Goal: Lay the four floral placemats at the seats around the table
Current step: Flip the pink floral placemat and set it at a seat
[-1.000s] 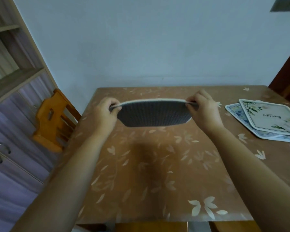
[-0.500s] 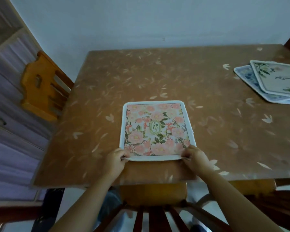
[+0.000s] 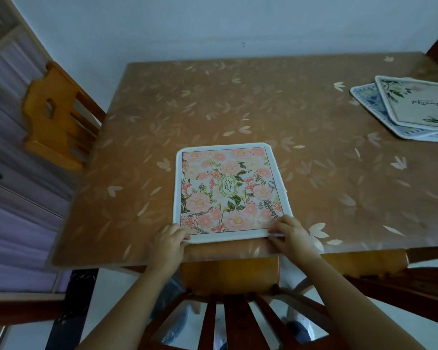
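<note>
Head view: pink floral placemat (image 3: 229, 192) lies flat at the worktop's (image 3: 288, 109) near edge, centred above a chair back (image 3: 228, 276). Left hand (image 3: 168, 242) grip pinches its near-left corner, right hand (image 3: 290, 234) grip pinches the near-right corner; mat extends away from both. Fingertips under the mat's edge are hidden. Stack of other placemats (image 3: 410, 109) at the worktop's far-right edge, cut off by the frame; count unclear. Second chair (image 3: 58, 117) at the left edge.

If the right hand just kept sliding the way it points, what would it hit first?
The right hand points across the pink floral placemat it grips; beyond that, only bare table shows, probably up to the wall.
</note>
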Available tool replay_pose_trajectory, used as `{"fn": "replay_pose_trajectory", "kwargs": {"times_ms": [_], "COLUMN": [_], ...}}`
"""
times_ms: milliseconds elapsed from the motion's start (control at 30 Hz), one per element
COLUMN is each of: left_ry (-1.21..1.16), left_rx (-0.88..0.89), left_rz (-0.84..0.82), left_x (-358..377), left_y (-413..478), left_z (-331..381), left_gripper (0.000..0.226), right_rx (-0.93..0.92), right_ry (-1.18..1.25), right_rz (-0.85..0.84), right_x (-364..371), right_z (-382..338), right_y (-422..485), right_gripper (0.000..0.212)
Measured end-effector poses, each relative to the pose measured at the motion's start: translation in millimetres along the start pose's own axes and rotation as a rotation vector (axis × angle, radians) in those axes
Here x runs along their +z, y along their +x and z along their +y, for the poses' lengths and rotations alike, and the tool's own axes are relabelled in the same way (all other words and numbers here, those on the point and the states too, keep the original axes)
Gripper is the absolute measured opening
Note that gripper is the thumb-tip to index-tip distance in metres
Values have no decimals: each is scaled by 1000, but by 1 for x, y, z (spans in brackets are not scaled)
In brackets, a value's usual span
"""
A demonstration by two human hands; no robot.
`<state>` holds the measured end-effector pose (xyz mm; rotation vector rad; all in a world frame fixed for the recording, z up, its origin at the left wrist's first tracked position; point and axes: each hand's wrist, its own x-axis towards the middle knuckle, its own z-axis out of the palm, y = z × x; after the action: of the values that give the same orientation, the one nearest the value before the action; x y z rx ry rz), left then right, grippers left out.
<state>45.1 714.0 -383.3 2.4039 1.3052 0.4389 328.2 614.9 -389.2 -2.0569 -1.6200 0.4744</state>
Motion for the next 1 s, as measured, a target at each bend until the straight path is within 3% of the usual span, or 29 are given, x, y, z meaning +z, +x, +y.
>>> {"fn": "replay_pose_trajectory", "kwargs": {"times_ms": [100, 267, 1000], "left_ry": [35, -66, -97], "left_rx": [32, -75, -97], "left_rz": [2, -17, -26], "left_x": [2, 13, 29], "left_y": [-4, -4, 7], "left_z": [-1, 1, 1], "left_gripper": [26, 31, 33], "right_rx": [1, 18, 68], "right_ry": [2, -24, 46], "right_rz": [16, 32, 78], "right_x": [-2, 0, 7], "right_z": [-1, 3, 2], "right_y": [-3, -5, -5], "right_gripper": [21, 30, 26]}}
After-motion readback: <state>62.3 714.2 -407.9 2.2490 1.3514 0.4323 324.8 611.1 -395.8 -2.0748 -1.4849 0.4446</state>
